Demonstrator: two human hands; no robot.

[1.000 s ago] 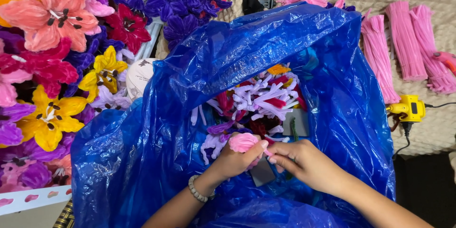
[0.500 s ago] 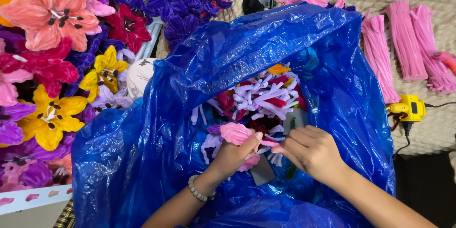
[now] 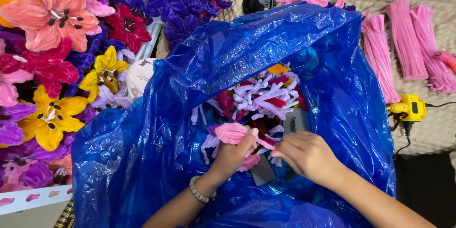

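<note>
Shaping pink petal [image 3: 232, 133]: left hand [image 3: 232, 154] gripping it, right hand [image 3: 306, 154] pinching its tip inside blue bag [image 3: 156, 161]; needs steady pull.

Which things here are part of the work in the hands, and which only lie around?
In use: left hand, right hand, pink petal piece, blue plastic bag, mixed pipe cleaners inside it.

Lying about: finished flowers, pink pipe cleaner bundles, yellow tool.
</note>
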